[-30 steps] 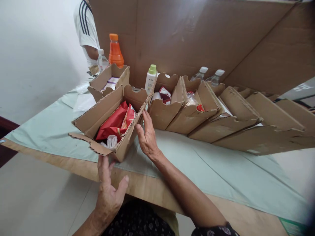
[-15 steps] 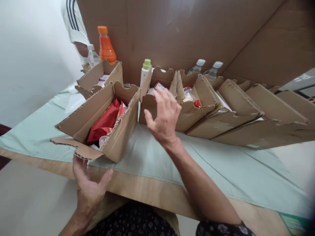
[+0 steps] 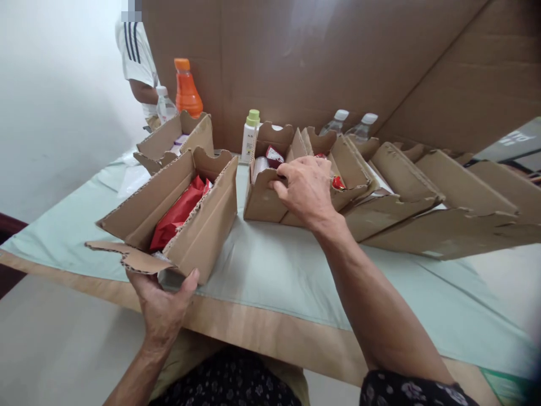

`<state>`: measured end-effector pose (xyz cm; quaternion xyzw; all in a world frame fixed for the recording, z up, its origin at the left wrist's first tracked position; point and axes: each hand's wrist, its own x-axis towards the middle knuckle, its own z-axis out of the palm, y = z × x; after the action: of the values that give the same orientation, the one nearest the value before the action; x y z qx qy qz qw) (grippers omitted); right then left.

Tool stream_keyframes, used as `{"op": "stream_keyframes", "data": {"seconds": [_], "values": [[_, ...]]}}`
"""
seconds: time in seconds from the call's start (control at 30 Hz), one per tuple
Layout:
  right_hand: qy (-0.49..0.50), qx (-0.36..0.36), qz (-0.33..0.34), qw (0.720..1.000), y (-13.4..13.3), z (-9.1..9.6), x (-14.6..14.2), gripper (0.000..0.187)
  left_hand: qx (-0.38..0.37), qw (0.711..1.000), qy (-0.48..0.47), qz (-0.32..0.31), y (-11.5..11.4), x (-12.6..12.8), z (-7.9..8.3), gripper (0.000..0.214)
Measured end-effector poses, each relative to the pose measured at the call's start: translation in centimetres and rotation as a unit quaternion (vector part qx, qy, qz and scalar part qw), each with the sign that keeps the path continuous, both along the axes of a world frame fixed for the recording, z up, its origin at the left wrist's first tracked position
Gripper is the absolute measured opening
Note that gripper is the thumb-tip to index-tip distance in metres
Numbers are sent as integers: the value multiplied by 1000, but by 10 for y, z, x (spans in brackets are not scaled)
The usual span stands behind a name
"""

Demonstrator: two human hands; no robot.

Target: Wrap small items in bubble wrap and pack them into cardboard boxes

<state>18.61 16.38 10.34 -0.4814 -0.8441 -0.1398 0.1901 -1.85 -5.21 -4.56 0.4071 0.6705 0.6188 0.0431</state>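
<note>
My left hand (image 3: 163, 310) cups the near end of an open cardboard box (image 3: 215, 231) at the left, thumb at its lower right corner and fingers partly hidden beneath a torn front flap. Red packets (image 3: 180, 211) lie inside this box. Farther right, my right hand (image 3: 306, 189) grips the front rim of a second cardboard box (image 3: 264, 197), its thumb outside the front wall and fingers bent over the edge. A dark red and white pack (image 3: 274, 156) shows in that box. Beside it stands a third box (image 3: 350, 163) with a small red wrapped item (image 3: 338, 182), partly covered by my hand.
More cardboard boxes (image 3: 406, 175) lean in a row to the right. Behind stand an orange bottle (image 3: 188, 93), a white bottle with a green cap (image 3: 250, 135) and clear bottles (image 3: 338, 122). A person in a white shirt (image 3: 137, 53) is at the far left. Pale green cloth (image 3: 262, 276) covers the table.
My right hand has moved right and down onto the box rim. My left thumb has come up against the left box's corner. The gap between the left and middle boxes looks wider.
</note>
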Motion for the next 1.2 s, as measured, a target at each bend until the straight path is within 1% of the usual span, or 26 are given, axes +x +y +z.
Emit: {"op": "stream_keyframes", "data": {"seconds": [0.07,0.17,0.27,0.37,0.47,0.7,0.77,0.83,0.93,1.0,1.07,1.13,1.2], "values": [[4,-2,8,1000,0,-3,-2,17,-7,1000,10,9,6,6,1,109],[20,5,31,999,-1,-10,-4,17,-22,999,35,7,27,17,2,119],[50,20,54,997,-2,-18,-1,17,-50,996,69,-24,50,28,5,123],[64,28,75,995,-3,-24,4,22,-105,987,92,-78,64,36,9,113],[70,30,84,994,-3,-28,5,24,-130,980,85,-126,76,37,11,107],[73,32,87,993,-2,-28,3,24,-158,971,53,-171,122,31,17,105],[69,31,87,993,-1,-29,4,25,-165,967,38,-192,131,34,17,105],[61,33,89,994,1,-30,6,25,-171,963,27,-207,136,37,17,105],[57,49,97,992,-1,-30,10,32,-177,959,32,-220,129,34,17,104],[74,78,106,989,-9,-25,9,42,-195,949,50,-244,114,23,15,98],[94,110,123,982,-22,-14,1,46,-218,937,81,-261,92,8,10,85],[94,123,157,975,-34,0,-20,40,-219,938,118,-240,65,-7,1,69],[72,111,200,971,-40,13,-54,36,-187,953,149,-184,38,-19,-9,54]]}}
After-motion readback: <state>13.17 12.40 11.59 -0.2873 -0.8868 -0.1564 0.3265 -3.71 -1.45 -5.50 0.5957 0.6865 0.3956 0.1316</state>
